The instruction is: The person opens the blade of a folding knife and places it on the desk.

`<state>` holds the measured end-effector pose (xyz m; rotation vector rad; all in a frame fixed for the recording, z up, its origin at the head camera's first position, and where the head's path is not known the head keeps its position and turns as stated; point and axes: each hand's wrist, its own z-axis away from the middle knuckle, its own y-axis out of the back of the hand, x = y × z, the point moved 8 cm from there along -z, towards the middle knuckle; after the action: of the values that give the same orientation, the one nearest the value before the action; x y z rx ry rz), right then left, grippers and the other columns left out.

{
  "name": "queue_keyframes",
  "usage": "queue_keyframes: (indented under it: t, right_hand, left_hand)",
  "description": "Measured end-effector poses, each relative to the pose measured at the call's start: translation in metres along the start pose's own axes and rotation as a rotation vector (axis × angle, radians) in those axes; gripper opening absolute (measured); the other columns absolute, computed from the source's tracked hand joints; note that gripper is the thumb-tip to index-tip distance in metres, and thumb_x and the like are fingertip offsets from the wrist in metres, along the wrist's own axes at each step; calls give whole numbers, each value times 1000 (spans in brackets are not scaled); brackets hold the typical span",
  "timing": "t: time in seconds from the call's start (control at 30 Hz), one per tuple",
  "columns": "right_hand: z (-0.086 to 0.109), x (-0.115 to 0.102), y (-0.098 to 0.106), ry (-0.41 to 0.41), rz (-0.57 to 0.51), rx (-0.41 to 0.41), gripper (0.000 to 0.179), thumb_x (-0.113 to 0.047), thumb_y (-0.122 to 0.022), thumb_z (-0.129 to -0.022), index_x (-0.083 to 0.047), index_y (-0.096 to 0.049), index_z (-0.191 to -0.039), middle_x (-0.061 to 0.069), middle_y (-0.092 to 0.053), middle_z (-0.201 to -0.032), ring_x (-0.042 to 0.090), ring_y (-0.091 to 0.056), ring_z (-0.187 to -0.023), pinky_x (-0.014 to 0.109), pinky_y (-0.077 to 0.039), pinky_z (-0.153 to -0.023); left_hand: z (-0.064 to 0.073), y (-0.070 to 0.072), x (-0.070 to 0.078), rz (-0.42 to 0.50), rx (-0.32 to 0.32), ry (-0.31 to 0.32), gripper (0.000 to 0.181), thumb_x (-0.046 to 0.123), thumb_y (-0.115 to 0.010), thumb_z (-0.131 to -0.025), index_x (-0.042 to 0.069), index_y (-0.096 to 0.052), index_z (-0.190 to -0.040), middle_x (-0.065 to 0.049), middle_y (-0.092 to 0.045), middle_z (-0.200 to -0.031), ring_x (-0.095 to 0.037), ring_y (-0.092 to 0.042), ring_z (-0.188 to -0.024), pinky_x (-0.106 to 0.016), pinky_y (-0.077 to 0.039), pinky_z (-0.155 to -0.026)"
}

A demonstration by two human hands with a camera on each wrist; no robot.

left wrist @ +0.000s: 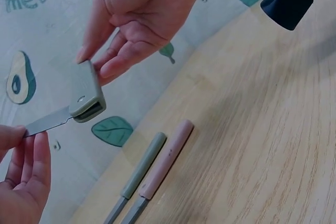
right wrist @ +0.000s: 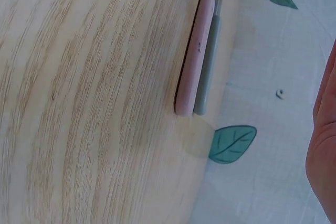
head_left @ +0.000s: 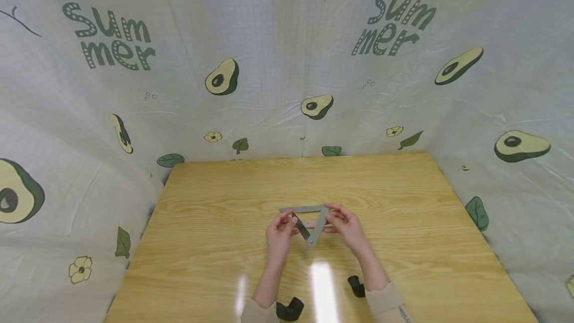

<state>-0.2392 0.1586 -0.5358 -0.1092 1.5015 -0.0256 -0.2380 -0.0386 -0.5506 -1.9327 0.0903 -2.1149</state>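
Observation:
A folding knife with a grey-green handle (head_left: 319, 224) is held up over the table, its blade partly unfolded so the two form a V in the head view. My left hand (head_left: 279, 236) pinches the dark blade (head_left: 301, 227) near its tip. The handle's far end is gripped between thumb and fingers of my right hand (head_left: 349, 227). On the table beyond lie a green-handled knife (left wrist: 144, 165) and a pink-handled knife (left wrist: 167, 159), side by side with blades out. Only the edge of a hand (right wrist: 324, 135) shows in the right wrist view.
The wooden table (head_left: 215, 193) meets a patterned cloth (head_left: 269, 128) at its back and sides. Two black pieces, one by the left wrist (head_left: 290, 309) and one by the right forearm (head_left: 356, 286), show low in the head view. Glare streaks the near tabletop.

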Motion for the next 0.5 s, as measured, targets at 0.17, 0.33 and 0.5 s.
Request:
queue_keyframes:
  t: [0.17, 0.33, 0.5]
  right_hand:
    - [2, -1, 5, 11, -37, 24, 42, -2, -58, -96, 11, -47, -135, 7, -59, -95, 16, -67, -82, 35, -61, -75]
    - [4, -2, 8, 41, -46, 13, 42, -2, -56, -97, 12, -46, -136, 6, -57, -95, 13, -66, -84, 31, -60, -77]
    - [6, -2, 11, 90, -52, 22, 35, -2, -57, -97, 12, -53, -129, 6, -60, -95, 14, -66, -85, 31, -60, -79]
  left_hand:
    - [1, 6, 3, 49, 37, -12, 27, -2, -65, -90, -9, -62, -116, -6, -54, -90, -12, -59, -77, -25, -60, -68]
    - [0, 10, 2, 86, 55, -2, 27, -4, -64, -90, -10, -60, -116, -5, -52, -89, -13, -59, -77, -25, -60, -67]
    - [-1, 14, 2, 156, 94, 2, 25, -7, -61, -90, -10, -59, -114, -5, -52, -85, -14, -60, -77, -26, -60, -64]
